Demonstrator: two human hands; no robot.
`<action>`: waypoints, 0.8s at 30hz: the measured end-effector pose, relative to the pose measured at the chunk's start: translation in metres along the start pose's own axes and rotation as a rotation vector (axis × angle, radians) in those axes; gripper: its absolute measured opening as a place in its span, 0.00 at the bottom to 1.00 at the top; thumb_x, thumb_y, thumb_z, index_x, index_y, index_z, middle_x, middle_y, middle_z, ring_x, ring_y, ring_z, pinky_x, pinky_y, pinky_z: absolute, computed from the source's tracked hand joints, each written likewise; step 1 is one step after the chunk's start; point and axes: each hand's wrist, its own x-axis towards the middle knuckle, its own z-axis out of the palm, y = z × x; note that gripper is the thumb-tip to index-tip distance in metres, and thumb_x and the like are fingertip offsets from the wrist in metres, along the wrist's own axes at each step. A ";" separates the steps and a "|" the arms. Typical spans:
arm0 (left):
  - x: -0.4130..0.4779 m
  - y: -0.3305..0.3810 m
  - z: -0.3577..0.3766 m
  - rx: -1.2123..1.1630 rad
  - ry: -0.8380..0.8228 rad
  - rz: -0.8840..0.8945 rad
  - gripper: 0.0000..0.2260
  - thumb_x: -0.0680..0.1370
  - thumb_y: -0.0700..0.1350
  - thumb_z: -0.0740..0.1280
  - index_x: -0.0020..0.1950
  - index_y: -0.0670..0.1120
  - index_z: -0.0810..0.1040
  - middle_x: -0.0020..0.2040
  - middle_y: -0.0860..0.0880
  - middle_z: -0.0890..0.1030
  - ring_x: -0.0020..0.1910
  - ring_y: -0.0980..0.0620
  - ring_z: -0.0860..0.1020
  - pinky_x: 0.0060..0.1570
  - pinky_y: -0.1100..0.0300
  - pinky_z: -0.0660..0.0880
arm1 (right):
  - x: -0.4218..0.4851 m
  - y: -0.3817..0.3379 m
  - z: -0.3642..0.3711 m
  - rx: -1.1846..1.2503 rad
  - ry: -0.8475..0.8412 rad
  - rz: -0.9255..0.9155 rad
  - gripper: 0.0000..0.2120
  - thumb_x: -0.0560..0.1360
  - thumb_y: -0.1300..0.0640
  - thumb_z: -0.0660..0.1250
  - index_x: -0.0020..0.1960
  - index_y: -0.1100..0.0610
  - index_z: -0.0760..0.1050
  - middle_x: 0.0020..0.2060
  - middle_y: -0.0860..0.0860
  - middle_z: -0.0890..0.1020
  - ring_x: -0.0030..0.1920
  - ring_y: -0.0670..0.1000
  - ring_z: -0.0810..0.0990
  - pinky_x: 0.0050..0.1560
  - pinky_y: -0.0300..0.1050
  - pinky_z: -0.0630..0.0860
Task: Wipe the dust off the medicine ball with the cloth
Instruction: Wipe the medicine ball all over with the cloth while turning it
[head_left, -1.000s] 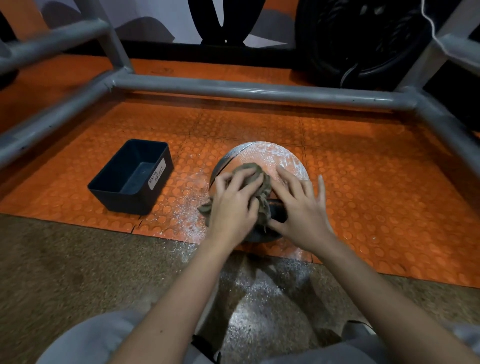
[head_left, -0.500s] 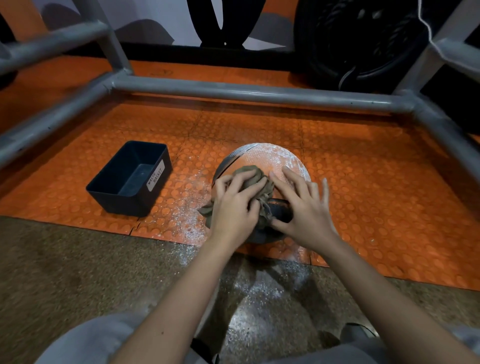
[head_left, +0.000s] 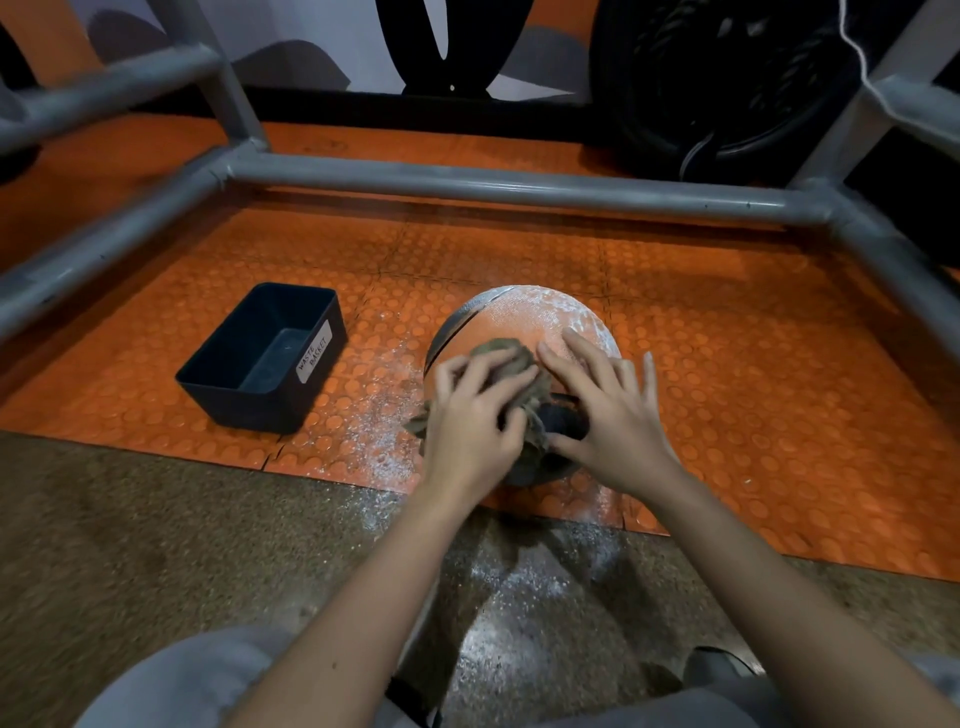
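An orange and black medicine ball (head_left: 524, 319) sits on the orange studded mat, its far top still coated in white dust. A crumpled grey-green cloth (head_left: 511, 351) lies on the ball's near top. My left hand (head_left: 470, 421) grips the cloth and presses it against the ball. My right hand (head_left: 605, 410) rests on the ball's right side with fingers spread and straight, steadying it. The ball's near face is hidden behind both hands.
A dark bin labelled "waste basket" (head_left: 262, 358) stands left of the ball. White powder (head_left: 374, 421) is scattered on the orange mat (head_left: 753, 395) and the near concrete floor. A grey metal pipe frame (head_left: 509, 189) surrounds the mat. Black tyres (head_left: 717, 78) stand behind.
My left hand has slid the cloth slightly up over the ball's top. My right hand has shifted a little with it, staying on the ball.
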 end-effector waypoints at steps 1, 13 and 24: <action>0.000 -0.003 0.001 0.025 0.001 0.049 0.16 0.75 0.47 0.59 0.60 0.50 0.80 0.61 0.53 0.76 0.57 0.49 0.64 0.57 0.59 0.61 | 0.001 0.001 -0.001 0.002 -0.022 0.009 0.41 0.70 0.44 0.71 0.75 0.40 0.50 0.76 0.44 0.52 0.73 0.51 0.53 0.71 0.61 0.33; 0.006 -0.022 -0.006 -0.243 0.175 -0.523 0.14 0.77 0.39 0.64 0.61 0.47 0.78 0.58 0.56 0.73 0.62 0.53 0.64 0.60 0.61 0.61 | 0.000 0.002 -0.005 0.015 -0.081 0.014 0.42 0.69 0.42 0.72 0.75 0.40 0.51 0.76 0.41 0.49 0.73 0.47 0.49 0.71 0.58 0.31; 0.016 -0.040 -0.020 -0.249 0.116 -0.582 0.14 0.76 0.38 0.65 0.61 0.43 0.78 0.55 0.55 0.73 0.63 0.48 0.70 0.67 0.53 0.66 | 0.007 0.018 -0.021 0.069 -0.171 0.044 0.42 0.66 0.47 0.76 0.72 0.38 0.57 0.74 0.35 0.52 0.74 0.43 0.48 0.71 0.61 0.31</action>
